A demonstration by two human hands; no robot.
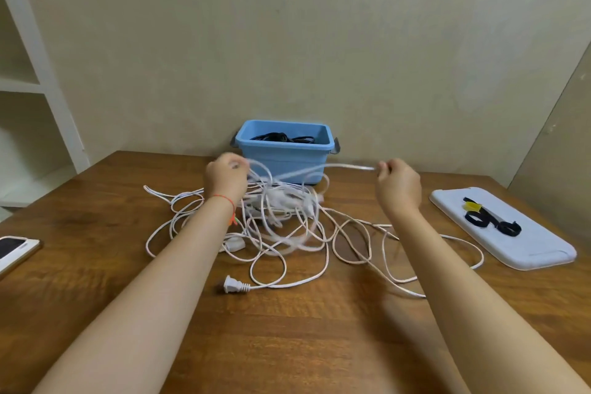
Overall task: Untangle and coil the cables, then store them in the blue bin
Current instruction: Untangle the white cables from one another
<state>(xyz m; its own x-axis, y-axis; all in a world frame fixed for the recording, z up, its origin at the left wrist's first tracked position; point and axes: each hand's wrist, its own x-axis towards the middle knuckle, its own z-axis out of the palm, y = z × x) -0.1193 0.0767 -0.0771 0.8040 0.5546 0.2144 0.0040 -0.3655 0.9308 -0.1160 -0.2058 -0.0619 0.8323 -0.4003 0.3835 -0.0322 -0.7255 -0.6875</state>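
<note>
The blue bin (283, 155) stands at the back of the surface (287, 345), against the wall: a rectangular plastic tub with a rolled rim and a grey handle at each end. Inside it lie coiled black cables (281, 137), only their tops showing above the rim.

In front of the bin sprawls a white cable (281, 233), thin and round, looped over itself in a loose tangle across the wood-grain surface. Its flat-pronged plug (233, 285) lies at the near edge of the heap, and a small white inline switch (233, 245) sits in the loops near the left forearm.

The left hand (227, 176) is raised above the tangle, fingers curled round several strands. The right hand (398, 184) pinches one strand between thumb and fingertips; that strand stretches, blurred, across the bin's front between the two hands.

To the right lies a pale, flat lid (524, 246) with rounded corners, carrying black straps (492, 222) and a yellow one (472, 206). A phone (14, 249) rests at the left edge.
</note>
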